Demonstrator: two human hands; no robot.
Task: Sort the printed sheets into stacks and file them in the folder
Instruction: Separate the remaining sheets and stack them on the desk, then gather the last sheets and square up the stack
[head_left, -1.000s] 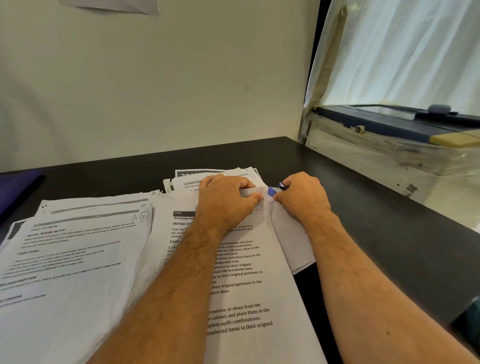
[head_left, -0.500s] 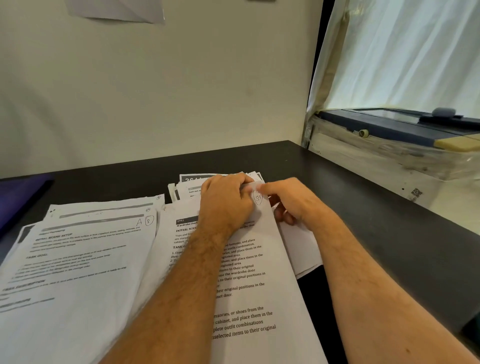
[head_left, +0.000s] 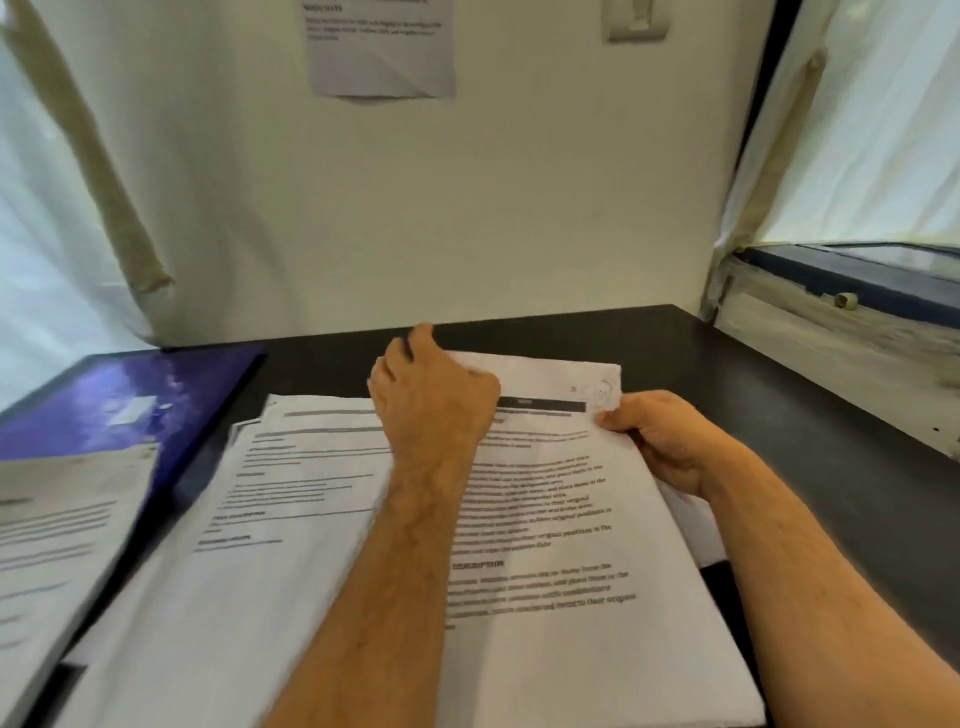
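A stack of printed sheets (head_left: 561, 525) lies on the dark table (head_left: 810, 426) in front of me. My left hand (head_left: 431, 395) grips the stack's top edge near the middle, fingers curled over the far side. My right hand (head_left: 660, 441) pinches the stack's top right corner, thumb on top beside a circled pencil mark. Another stack of printed sheets (head_left: 291, 478) lies to the left, partly under my left forearm. A third pile of sheets (head_left: 57, 525) lies at the far left. The purple folder (head_left: 130, 400) rests flat at the back left, partly under that pile.
A wall rises right behind the table with a taped paper notice (head_left: 379, 47) on it. A window sill (head_left: 841, 332) with a blue frame borders the table on the right. A curtain (head_left: 52, 208) hangs at the left.
The view has swung up and left, bringing the purple folder into sight. My left hand moved from the sheet's corner to the stack's top edge. My right hand now pinches the top right corner.
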